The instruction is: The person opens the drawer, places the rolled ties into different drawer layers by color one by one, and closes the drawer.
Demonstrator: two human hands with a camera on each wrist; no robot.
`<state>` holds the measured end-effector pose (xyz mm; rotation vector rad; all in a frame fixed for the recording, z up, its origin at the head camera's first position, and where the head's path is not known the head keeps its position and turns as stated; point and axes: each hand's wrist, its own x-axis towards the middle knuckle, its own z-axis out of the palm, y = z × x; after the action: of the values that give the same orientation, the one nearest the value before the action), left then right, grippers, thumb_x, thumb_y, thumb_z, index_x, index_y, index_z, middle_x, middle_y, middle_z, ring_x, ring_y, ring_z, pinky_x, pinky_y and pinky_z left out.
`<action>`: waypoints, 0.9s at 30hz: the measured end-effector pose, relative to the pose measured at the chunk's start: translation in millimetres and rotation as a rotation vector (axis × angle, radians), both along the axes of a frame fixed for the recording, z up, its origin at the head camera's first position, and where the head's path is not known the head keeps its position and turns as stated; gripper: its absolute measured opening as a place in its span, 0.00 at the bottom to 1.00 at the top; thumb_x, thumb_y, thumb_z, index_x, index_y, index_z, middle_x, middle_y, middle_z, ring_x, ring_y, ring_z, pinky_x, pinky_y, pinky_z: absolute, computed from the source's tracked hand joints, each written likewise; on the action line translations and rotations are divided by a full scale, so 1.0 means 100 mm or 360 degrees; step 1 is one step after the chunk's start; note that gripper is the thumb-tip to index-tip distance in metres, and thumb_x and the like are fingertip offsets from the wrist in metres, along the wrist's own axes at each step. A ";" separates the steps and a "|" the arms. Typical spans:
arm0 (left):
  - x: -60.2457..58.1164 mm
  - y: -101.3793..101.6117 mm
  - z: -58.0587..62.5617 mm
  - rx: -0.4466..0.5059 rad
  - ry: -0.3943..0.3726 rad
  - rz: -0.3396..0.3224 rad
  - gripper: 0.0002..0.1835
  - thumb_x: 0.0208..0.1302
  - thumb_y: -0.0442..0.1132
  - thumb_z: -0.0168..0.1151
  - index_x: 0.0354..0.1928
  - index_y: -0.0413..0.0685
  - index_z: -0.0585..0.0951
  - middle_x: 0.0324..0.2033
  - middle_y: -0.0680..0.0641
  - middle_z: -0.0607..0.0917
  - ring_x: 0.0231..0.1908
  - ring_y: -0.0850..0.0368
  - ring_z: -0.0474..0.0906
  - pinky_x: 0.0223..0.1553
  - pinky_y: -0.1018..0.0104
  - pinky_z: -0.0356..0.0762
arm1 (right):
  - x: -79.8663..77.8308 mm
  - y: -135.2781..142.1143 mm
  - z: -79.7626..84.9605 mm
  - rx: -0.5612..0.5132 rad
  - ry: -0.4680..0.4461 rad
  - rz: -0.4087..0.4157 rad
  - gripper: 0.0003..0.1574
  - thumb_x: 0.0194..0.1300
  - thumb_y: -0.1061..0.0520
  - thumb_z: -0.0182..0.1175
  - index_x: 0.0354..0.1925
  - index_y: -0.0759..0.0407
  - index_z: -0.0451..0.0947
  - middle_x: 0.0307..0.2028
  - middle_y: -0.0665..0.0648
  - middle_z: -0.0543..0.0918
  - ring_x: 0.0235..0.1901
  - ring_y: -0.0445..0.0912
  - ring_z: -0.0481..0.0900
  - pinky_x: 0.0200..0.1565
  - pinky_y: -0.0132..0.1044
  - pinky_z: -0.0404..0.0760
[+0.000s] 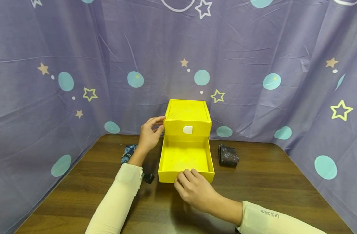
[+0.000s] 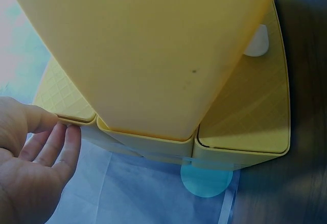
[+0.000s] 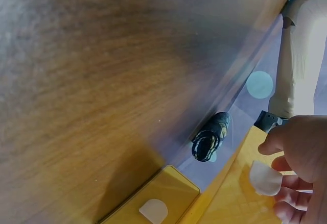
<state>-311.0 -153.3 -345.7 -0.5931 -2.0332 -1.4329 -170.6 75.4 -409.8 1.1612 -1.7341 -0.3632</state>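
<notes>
A yellow drawer cabinet (image 1: pixel 188 110) stands at the back of the table, its middle drawer (image 2: pixel 148 60) pulled far out. The drawer's floor shows bare in the head view. My left hand (image 1: pixel 150 135) touches the cabinet's upper left front edge, thumb at the front and fingertips along the side. My right hand (image 1: pixel 196 190) has its fingers curled at the front of the pulled-out drawer, close around its white tab handle (image 3: pixel 265 178); the head view hides this handle behind the hand. Another white handle (image 1: pixel 187 129) marks the shut top drawer.
A folded navy patterned cloth (image 1: pixel 128 153) lies left of the cabinet, partly behind my left forearm. To the right lies a folded dark flowered cloth (image 1: pixel 228 155). Behind the brown wooden table (image 1: pixel 260 182) hangs a purple curtain (image 1: pixel 239 48) with stars and dots.
</notes>
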 end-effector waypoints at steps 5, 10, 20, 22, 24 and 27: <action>-0.01 0.00 -0.01 -0.0009 -0.0004 0.0016 0.18 0.71 0.29 0.62 0.60 0.48 0.84 0.52 0.46 0.83 0.54 0.50 0.81 0.54 0.49 0.83 | 0.03 -0.01 0.05 -0.0038 -0.0013 0.0010 0.20 0.75 0.61 0.41 0.38 0.58 0.81 0.32 0.54 0.78 0.29 0.48 0.72 0.30 0.37 0.73; 0.00 0.00 -0.01 -0.0013 0.0000 0.0022 0.18 0.72 0.29 0.62 0.60 0.49 0.84 0.52 0.46 0.83 0.54 0.50 0.81 0.54 0.49 0.84 | 0.04 -0.01 0.13 -0.0088 -0.0028 0.0026 0.18 0.74 0.54 0.45 0.39 0.58 0.81 0.31 0.53 0.78 0.28 0.48 0.73 0.30 0.37 0.74; 0.00 0.00 0.00 0.0010 0.0016 0.0002 0.18 0.71 0.28 0.62 0.60 0.47 0.84 0.52 0.44 0.83 0.54 0.48 0.81 0.53 0.47 0.83 | -0.01 0.11 0.30 -0.0203 -0.0124 -0.0039 0.18 0.72 0.50 0.46 0.44 0.58 0.80 0.33 0.54 0.80 0.31 0.49 0.76 0.30 0.37 0.75; 0.00 0.00 -0.01 0.0005 0.0014 0.0005 0.18 0.71 0.28 0.62 0.60 0.47 0.84 0.53 0.44 0.83 0.54 0.49 0.81 0.54 0.48 0.83 | -0.03 0.14 0.33 -0.0219 -0.0152 -0.0051 0.19 0.73 0.51 0.45 0.44 0.58 0.79 0.34 0.54 0.80 0.31 0.50 0.76 0.31 0.37 0.75; -0.01 0.00 -0.01 0.0002 0.0011 0.0010 0.18 0.71 0.28 0.62 0.60 0.47 0.84 0.53 0.45 0.83 0.54 0.49 0.81 0.53 0.48 0.84 | -0.04 0.18 0.35 -0.0239 -0.0179 -0.0062 0.17 0.72 0.51 0.46 0.44 0.58 0.78 0.34 0.55 0.80 0.32 0.50 0.76 0.30 0.37 0.74; -0.01 0.00 0.00 0.0003 0.0010 0.0009 0.18 0.71 0.28 0.62 0.60 0.47 0.85 0.53 0.45 0.83 0.54 0.49 0.82 0.53 0.48 0.84 | -0.05 0.22 0.40 -0.0288 -0.0202 -0.0053 0.14 0.69 0.52 0.51 0.42 0.58 0.78 0.33 0.55 0.79 0.30 0.50 0.74 0.29 0.37 0.72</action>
<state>-311.6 -153.3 -346.1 -0.5900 -2.0266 -1.4280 -175.9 97.6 -369.9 1.0441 -1.8567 -0.1509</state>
